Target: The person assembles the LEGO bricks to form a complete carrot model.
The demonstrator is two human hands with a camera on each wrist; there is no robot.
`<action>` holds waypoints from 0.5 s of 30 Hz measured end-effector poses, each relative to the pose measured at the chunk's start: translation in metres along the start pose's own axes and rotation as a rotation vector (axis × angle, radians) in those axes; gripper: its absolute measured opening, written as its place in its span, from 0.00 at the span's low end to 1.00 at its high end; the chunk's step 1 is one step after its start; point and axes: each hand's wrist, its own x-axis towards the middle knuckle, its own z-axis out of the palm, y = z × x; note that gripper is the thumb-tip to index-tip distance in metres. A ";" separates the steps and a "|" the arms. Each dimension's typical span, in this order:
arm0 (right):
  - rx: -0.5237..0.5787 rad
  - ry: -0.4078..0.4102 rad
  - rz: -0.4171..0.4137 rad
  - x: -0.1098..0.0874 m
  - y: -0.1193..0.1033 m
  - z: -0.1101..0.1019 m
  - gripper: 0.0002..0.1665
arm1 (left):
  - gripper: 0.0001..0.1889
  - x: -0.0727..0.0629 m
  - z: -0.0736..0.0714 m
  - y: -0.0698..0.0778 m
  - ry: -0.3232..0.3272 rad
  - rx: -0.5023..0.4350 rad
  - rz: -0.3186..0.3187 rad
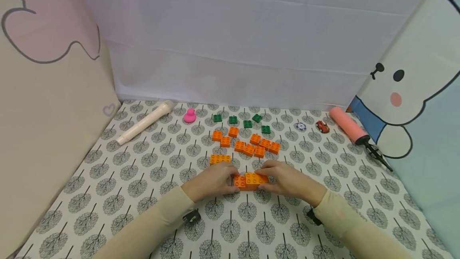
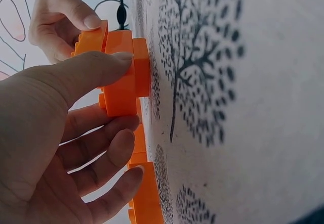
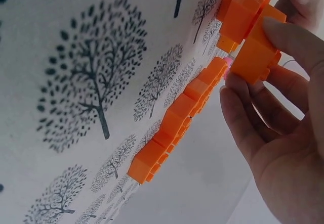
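Observation:
In the head view my left hand [image 1: 217,179] grips the left end of a small stack of orange toy bricks [image 1: 240,182]. My right hand [image 1: 287,180] pinches a lighter orange building brick [image 1: 256,178] on the stack's right part. Seen from the left wrist, my left thumb presses the side of a middle brick [image 2: 120,95], fingers curling under its far end. A lower brick [image 2: 142,67] lies beneath it, close to the cloth. From the right wrist, thumb and fingers hold the top brick [image 3: 255,47], tilted slightly against the brick below [image 3: 243,16].
Behind the hands lie a long orange brick [image 1: 220,159] and several loose orange bricks [image 1: 248,149]. Farther back are several green bricks [image 1: 247,124], a pink duck [image 1: 189,116], a white tube [image 1: 145,123], a toy car [image 1: 322,126], a round chip [image 1: 300,126] and a pink cylinder [image 1: 347,126].

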 end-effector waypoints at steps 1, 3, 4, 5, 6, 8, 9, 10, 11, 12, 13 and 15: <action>0.001 0.001 0.002 0.000 0.000 0.000 0.26 | 0.21 0.000 0.000 0.001 -0.001 0.001 -0.002; 0.003 0.002 0.001 -0.001 0.001 0.000 0.25 | 0.21 0.001 0.000 0.001 -0.003 0.002 -0.005; 0.000 0.001 -0.001 -0.001 0.001 0.000 0.25 | 0.21 0.001 0.000 0.001 -0.004 0.000 -0.005; 0.000 0.002 -0.003 -0.002 0.001 0.000 0.25 | 0.21 0.001 0.000 0.001 -0.003 -0.002 -0.004; 0.000 0.002 -0.004 -0.002 0.002 0.001 0.25 | 0.21 0.001 0.001 0.001 -0.002 -0.001 -0.003; -0.001 0.002 -0.008 -0.002 0.003 0.001 0.25 | 0.20 0.002 0.001 0.001 0.002 -0.005 0.003; -0.003 0.001 -0.011 -0.002 0.003 0.001 0.25 | 0.20 0.002 0.002 0.000 0.004 -0.008 0.006; -0.006 0.001 -0.016 -0.001 0.003 0.001 0.25 | 0.20 0.002 0.002 0.000 0.006 -0.008 0.008; -0.007 0.002 -0.020 -0.001 0.003 0.001 0.25 | 0.20 0.002 0.002 0.000 0.007 -0.006 0.009; -0.008 0.002 -0.024 0.000 0.003 0.000 0.25 | 0.20 0.002 0.002 -0.001 0.007 -0.005 0.008; -0.009 0.002 -0.028 0.000 0.003 0.000 0.25 | 0.20 0.002 0.002 -0.001 0.006 -0.006 0.007; -0.011 -0.002 -0.033 0.002 0.002 -0.001 0.25 | 0.20 0.002 0.002 -0.001 0.002 -0.003 0.003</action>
